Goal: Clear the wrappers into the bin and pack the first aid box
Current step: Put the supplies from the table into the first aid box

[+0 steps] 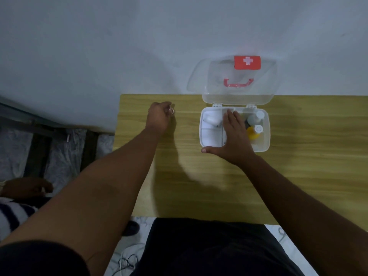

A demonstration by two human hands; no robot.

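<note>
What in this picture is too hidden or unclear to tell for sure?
- Head view: what the closed left hand pinches; the fingers cover it.
- Middle of the first aid box: covered by the right hand.
- Bin: not in view.
- Bottle labels: too dim and small.

I count 1 first aid box (205, 124) with its 1 clear lid (201, 80) up, on 1 counter (298, 166). Inside I see 2 bottles: 1 white-capped bottle (256, 116) and 1 yellow bottle (254, 132). There is 1 white item (213, 118) in the left compartment; I cannot tell what it is. I see 2 hands: 1 left hand (159, 118), 1 right hand (235, 136).
</note>
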